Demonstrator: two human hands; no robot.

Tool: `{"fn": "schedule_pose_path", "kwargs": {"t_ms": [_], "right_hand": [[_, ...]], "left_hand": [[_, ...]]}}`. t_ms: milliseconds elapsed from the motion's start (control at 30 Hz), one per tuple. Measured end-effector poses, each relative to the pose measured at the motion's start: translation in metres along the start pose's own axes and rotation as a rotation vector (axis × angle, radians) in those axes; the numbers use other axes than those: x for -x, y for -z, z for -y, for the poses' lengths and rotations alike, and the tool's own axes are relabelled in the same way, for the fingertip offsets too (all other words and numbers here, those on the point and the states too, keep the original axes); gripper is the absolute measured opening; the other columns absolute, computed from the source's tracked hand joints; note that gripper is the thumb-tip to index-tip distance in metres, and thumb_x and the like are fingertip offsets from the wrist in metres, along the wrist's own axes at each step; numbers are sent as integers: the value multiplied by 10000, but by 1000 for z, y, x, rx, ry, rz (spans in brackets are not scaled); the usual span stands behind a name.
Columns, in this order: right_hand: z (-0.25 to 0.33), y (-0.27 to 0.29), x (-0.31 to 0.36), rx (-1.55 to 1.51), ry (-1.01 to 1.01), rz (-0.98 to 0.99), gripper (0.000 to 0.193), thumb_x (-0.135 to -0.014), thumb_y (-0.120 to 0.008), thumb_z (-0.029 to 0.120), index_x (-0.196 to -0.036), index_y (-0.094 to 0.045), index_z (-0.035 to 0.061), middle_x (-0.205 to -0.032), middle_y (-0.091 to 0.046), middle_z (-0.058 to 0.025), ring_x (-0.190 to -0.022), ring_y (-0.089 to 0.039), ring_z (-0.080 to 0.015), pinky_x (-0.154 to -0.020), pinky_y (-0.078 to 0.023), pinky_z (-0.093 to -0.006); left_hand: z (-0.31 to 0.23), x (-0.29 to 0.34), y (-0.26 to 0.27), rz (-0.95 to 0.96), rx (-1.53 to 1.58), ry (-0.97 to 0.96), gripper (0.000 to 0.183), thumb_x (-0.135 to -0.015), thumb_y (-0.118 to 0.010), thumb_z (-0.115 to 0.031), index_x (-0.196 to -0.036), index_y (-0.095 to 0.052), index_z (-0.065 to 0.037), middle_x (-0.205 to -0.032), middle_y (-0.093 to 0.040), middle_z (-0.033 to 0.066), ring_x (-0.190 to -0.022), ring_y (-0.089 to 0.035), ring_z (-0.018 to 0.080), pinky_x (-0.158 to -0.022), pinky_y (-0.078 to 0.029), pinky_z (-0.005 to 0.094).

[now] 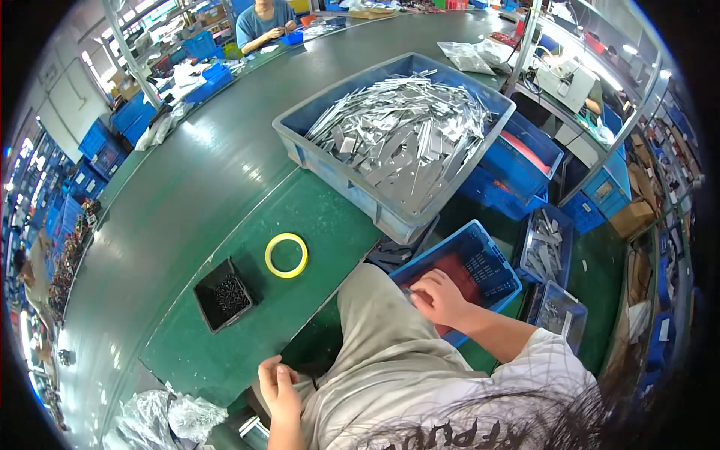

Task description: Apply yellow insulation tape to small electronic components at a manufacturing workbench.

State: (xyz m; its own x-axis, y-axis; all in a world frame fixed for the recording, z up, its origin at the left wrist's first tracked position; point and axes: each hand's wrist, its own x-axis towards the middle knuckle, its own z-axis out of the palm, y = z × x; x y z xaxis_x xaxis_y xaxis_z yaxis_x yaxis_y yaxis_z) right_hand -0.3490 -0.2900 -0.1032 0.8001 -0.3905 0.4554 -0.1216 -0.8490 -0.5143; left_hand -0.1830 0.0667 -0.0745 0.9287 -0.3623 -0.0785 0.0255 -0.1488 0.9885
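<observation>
My left hand [280,388] is beside my left thigh, near the front edge of the green table [180,341]. Its fingers are curled toward the thumb; what they hold, if anything, is hidden. Over the near left side of a blue crate [491,262] with a red bottom, my right hand [440,298] has bent fingers. A small dark bit shows at its fingertips, too small to name. On the table, a small black bin [206,306] of small dark parts, which look like screws, stands left of a yellow tape roll [304,259].
A large blue-grey tub [330,169] heaped with flat metal strips [420,127] stands ahead. More crates, including a bin of metal pieces [546,244], are at the right. Clear plastic bags [165,416] lie lower left. A co-worker [264,26] sits across the grey belt [172,187].
</observation>
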Motion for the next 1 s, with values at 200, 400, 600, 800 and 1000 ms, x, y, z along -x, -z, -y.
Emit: {"fn": "schedule_pose_path", "kwargs": {"t_ms": [200, 400, 600, 800, 1000], "right_hand": [[31, 90, -177, 231, 324, -291, 182, -800, -700, 63, -979, -665, 53, -953, -651, -131, -882, -617, -356, -803, -492, -460], [-41, 79, -279, 655, -73, 525, 271, -772, -699, 139, -1035, -714, 72, -1054, -695, -108, -1048, -635, -335, -881, -534, -454], [-53, 55, -281, 685, 213, 452, 160, -802, -694, 221, -923, -759, 139, -909, -730, -125, -915, -689, -344, -753, -543, -476], [-38, 100, -257, 477, 198, 88, 224, -792, -752, 208, -850, -613, 42, -817, -631, -143, -769, -644, -341, -670, -511, -436], [109, 72, -154, -447, -176, 109, 176, -857, -761, 114, -857, -601, 40, -682, -576, 6, -600, -536, -82, -506, -427, -285]], "left_hand": [[-11, 0, -10, 26, -22, -34, 103, -950, -615, -18, -1029, -565, -64, -781, -496, -61, -678, -413, 31, -619, -346, 199], [-12, 7, -7, 67, -56, -50, 112, -934, -662, -25, -961, -562, -68, -753, -482, -69, -663, -408, 22, -607, -344, 193], [-8, 21, 10, 3, -48, 4, 107, -932, -673, -33, -954, -573, -62, -728, -474, -75, -643, -402, 21, -591, -343, 190], [-13, 20, 12, 59, -109, -29, 80, -937, -666, -19, -932, -589, -39, -675, -486, -55, -605, -419, 30, -546, -356, 214], [-15, 14, -2, 364, 59, -70, 332, -934, -672, -135, -1224, -563, -17, -1072, -591, 36, -961, -539, 119, -852, -443, 283]]}}
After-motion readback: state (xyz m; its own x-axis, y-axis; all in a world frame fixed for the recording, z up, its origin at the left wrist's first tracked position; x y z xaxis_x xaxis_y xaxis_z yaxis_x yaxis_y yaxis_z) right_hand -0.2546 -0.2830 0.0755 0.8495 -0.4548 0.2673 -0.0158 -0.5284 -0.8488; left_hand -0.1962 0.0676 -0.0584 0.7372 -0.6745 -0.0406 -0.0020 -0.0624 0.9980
